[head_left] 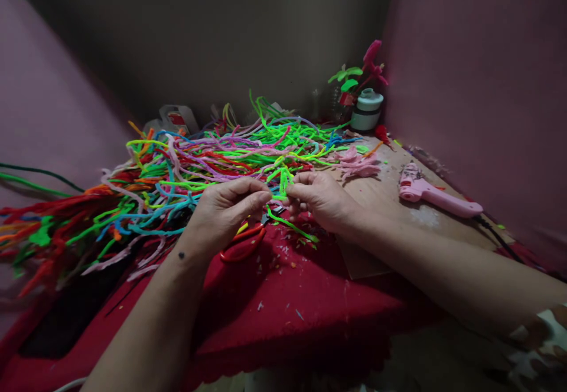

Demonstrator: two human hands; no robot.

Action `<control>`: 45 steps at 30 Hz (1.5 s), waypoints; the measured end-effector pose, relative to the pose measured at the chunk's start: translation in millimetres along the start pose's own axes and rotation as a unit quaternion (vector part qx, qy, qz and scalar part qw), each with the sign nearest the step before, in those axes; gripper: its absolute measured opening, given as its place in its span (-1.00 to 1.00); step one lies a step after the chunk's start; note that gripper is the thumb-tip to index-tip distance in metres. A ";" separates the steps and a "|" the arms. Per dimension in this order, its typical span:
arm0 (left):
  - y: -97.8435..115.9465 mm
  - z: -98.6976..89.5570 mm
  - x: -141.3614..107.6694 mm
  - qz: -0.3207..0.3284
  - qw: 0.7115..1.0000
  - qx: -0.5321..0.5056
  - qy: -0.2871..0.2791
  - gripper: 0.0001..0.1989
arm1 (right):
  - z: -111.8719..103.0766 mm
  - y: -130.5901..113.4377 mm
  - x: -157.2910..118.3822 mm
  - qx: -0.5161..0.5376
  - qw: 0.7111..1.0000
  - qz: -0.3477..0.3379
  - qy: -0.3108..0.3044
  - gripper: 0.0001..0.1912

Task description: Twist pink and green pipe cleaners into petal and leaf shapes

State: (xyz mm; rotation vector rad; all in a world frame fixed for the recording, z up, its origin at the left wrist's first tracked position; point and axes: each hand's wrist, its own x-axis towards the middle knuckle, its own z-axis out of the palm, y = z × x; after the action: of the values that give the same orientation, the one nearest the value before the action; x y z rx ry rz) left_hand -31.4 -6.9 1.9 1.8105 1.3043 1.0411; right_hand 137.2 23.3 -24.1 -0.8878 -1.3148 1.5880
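Between my two hands is a bright green pipe cleaner, bent into narrow zigzag loops. My left hand pinches its left end between thumb and forefinger. On the other side my right hand is closed on the bent loops, thumb against fingers. Just below, another green pipe cleaner slants over the red cloth. Red-handled pliers or scissors lie beneath my left hand, their working end partly hidden by it. A large heap of coloured pipe cleaners spreads behind and left of my hands.
A pink glue gun rests on a wooden board at the right, its cord trailing off. Pink fuzzy pieces lie near the board's left. Farther back stands a white jar beside fuzzy flowers. Small scraps dot the red cloth.
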 end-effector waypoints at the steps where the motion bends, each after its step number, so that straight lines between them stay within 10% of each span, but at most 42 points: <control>1: -1.0 1.0 -0.2 0.003 1.000 0.026 0.010 -0.87 | -0.3 0.8 0.3 -0.009 1.000 -0.004 0.001 -0.83; 10: -9.5 9.4 -0.2 0.209 0.911 0.341 0.104 -0.88 | -1.2 10.1 1.8 -0.029 0.999 -0.034 -0.001 -0.89; 24: -17.4 27.9 -8.9 0.262 0.778 0.568 0.058 -0.79 | -1.2 12.9 2.1 -0.071 0.995 -0.067 0.014 -0.86; 33: -22.2 30.3 -11.6 0.267 0.872 0.409 0.040 -0.79 | -2.3 9.8 2.2 -0.048 0.998 -0.037 0.015 -0.84; 39: -5.6 29.1 -11.9 0.068 0.987 0.141 0.029 -0.55 | -3.1 10.4 1.2 -0.024 0.999 -0.023 -0.007 -0.80; 45: 3.1 27.8 -5.1 -0.118 0.989 -0.092 0.008 -0.60 | -1.8 12.5 0.9 0.042 0.998 0.013 -0.041 -0.82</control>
State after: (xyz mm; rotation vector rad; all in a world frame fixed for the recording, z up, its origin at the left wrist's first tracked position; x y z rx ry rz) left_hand -6.4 -14.4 -9.4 1.4747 1.3468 1.0108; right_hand 136.4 24.0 -36.7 -0.7979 -1.2874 1.7033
